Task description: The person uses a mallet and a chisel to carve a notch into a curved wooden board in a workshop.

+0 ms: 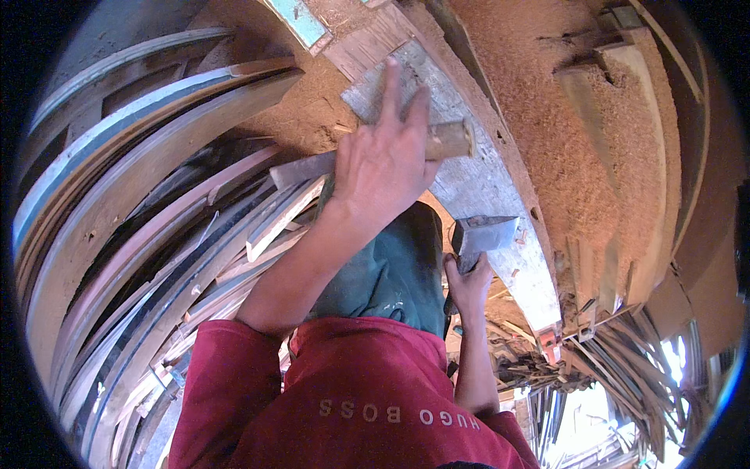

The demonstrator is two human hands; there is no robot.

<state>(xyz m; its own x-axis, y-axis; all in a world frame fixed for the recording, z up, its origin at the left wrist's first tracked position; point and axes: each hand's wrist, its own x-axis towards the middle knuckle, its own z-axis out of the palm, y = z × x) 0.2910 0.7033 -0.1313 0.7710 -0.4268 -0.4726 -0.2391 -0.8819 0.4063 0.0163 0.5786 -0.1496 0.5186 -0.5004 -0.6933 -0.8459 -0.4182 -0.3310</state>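
My left hand (383,164) is over a worn, whitish board (476,187). Two of its fingers stretch out along the board, while the others curl round a chisel (451,141). The chisel lies crosswise under the hand, its round wooden handle to the right and its flat greyish blade to the left; the grip is partly hidden. Lower down, my right hand (471,285) is closed round the handle of a hatchet-like tool. Its broad metal head (488,233) overlaps the board's right edge region, and most of the handle is hidden by the hand.
Sawdust (539,117) covers the ground on the far right. Long planks (156,141) are stacked along the left. Thin wood strips (648,383) pile up at the lower right. A block with turquoise paint (301,23) lies at the board's far end.
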